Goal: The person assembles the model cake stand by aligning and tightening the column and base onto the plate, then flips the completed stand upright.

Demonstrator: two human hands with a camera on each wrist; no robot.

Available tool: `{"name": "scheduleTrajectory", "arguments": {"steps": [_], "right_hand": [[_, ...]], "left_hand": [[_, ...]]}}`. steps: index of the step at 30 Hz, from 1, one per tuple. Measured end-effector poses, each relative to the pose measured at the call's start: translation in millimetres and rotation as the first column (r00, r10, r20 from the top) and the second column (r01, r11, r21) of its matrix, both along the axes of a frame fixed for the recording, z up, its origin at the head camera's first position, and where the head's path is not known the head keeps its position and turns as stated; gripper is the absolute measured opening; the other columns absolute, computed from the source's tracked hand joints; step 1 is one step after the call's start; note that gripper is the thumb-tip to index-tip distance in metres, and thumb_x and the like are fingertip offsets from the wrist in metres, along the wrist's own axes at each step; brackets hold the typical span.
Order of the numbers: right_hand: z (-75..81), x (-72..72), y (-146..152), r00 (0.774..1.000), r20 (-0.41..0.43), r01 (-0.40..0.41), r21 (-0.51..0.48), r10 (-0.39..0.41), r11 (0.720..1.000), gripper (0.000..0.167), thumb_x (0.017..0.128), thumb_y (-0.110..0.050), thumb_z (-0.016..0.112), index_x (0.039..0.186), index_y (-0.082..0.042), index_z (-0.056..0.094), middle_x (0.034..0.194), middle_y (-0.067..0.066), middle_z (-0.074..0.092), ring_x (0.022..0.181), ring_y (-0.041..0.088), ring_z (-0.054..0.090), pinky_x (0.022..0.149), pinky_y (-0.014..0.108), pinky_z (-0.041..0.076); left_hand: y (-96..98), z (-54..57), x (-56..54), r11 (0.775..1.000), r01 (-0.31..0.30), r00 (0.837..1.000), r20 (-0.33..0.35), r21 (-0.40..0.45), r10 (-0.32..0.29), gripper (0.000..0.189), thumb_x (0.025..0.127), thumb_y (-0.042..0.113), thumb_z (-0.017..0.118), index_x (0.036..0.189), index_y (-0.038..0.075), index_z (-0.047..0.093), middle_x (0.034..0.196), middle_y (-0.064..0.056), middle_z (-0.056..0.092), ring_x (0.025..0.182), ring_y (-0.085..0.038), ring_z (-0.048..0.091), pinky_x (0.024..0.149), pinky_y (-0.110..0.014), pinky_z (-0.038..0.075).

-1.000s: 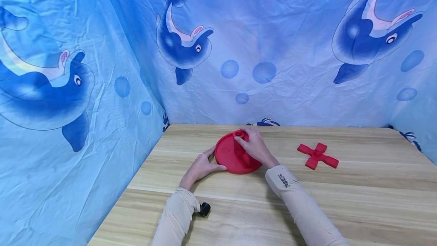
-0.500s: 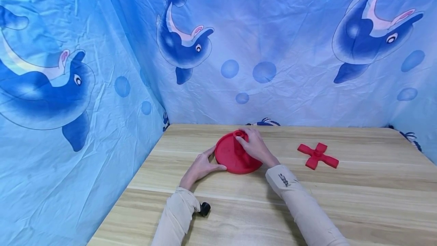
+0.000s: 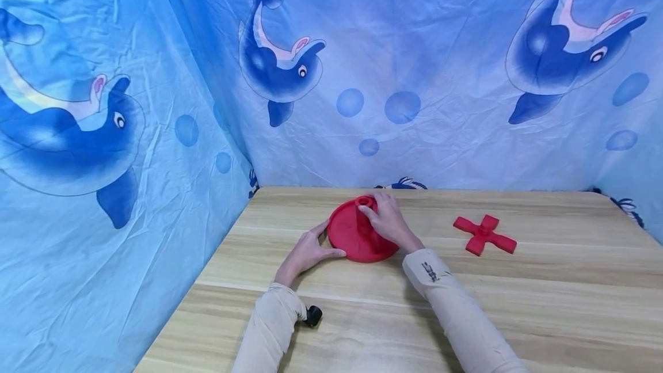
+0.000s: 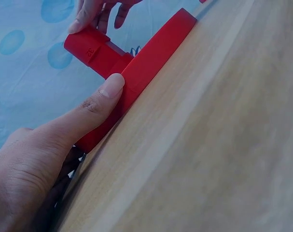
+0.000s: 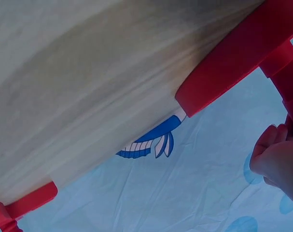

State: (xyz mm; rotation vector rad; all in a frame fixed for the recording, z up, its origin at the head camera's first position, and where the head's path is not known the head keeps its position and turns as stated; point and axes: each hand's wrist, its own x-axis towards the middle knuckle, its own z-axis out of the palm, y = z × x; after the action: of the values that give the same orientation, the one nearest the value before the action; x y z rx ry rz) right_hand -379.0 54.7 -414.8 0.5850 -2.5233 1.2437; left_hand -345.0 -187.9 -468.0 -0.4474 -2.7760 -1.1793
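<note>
A round red base [image 3: 344, 235] with a raised rim lies flat on the wooden table. From its middle a red hollow post [image 3: 364, 217] stands upright; the left wrist view shows the number 32 on the post [image 4: 90, 52]. My left hand [image 3: 307, 253] grips the base's near left edge, thumb at the front and fingers round the far side. The right hand [image 3: 387, 220] holds the top of the post between thumb and fingers. In the right wrist view that hand [image 5: 281, 159] is partly cut off by the frame edge.
A red cross-shaped piece [image 3: 484, 235] with a raised hub lies on the table [image 3: 518, 304] to the right. Behind and to the left hangs a blue dolphin-print cloth [image 3: 440, 154]. A small black device [image 3: 313, 316] sits at the left sleeve.
Both hands keep their hold on the base and the post. The whole head view shifts very slightly; nothing else visibly differs.
</note>
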Motion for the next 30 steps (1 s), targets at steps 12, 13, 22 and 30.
{"name": "scheduleTrajectory", "arguments": {"steps": [12, 13, 22, 30], "right_hand": [[-5.6, 6.6, 5.2, 0.999, 0.049, 0.0, -0.06, 0.003, 0.998, 0.06, 0.099, -0.022, 0.073, 0.15, -0.001, 0.05, 0.143, 0.02, 0.053, 0.133, 0.038, 0.043, 0.095, 0.055, 0.055], [-5.5, 7.8, 6.6, 0.998, 0.057, -0.005, -0.066, 0.009, 0.998, 0.062, 0.098, -0.022, 0.074, 0.151, -0.001, 0.048, 0.144, 0.02, 0.052, 0.134, 0.037, 0.042, 0.096, 0.055, 0.055], [-3.8, 11.6, 28.3, 0.997, 0.067, -0.03, -0.068, 0.035, 0.997, 0.062, 0.099, -0.019, 0.072, 0.152, 0.0, 0.047, 0.142, 0.022, 0.053, 0.135, 0.038, 0.042, 0.097, 0.056, 0.054], [-5.6, 16.2, 56.1, 0.995, 0.091, -0.027, -0.036, 0.03, 0.999, 0.065, 0.099, -0.019, 0.071, 0.155, -0.002, 0.043, 0.143, 0.022, 0.052, 0.13, 0.04, 0.048, 0.095, 0.054, 0.055]], "left_hand": [[0.9, 0.1, 0.4, 1.0, 0.0, 1.0, 0.014, -0.013, 0.0, 0.104, 0.079, 0.054, 0.088, 0.161, 0.015, 0.038, 0.157, -0.009, 0.047, 0.144, -0.029, 0.043, 0.114, -0.05, 0.04], [0.7, -0.1, 0.3, 1.0, -0.001, 1.0, 0.014, -0.012, 0.001, 0.104, 0.079, 0.054, 0.088, 0.162, 0.015, 0.038, 0.157, -0.009, 0.047, 0.144, -0.03, 0.042, 0.114, -0.051, 0.04], [-1.0, -0.8, 0.1, 1.0, -0.009, 1.0, 0.008, -0.012, 0.009, 0.104, 0.078, 0.055, 0.088, 0.161, 0.014, 0.039, 0.156, -0.01, 0.048, 0.144, -0.031, 0.042, 0.112, -0.051, 0.042], [-2.1, -1.9, -0.8, 1.0, -0.011, 1.0, -0.002, -0.009, 0.011, 0.106, 0.077, 0.054, 0.089, 0.161, 0.013, 0.039, 0.158, -0.011, 0.046, 0.145, -0.032, 0.041, 0.113, -0.052, 0.041]]}}
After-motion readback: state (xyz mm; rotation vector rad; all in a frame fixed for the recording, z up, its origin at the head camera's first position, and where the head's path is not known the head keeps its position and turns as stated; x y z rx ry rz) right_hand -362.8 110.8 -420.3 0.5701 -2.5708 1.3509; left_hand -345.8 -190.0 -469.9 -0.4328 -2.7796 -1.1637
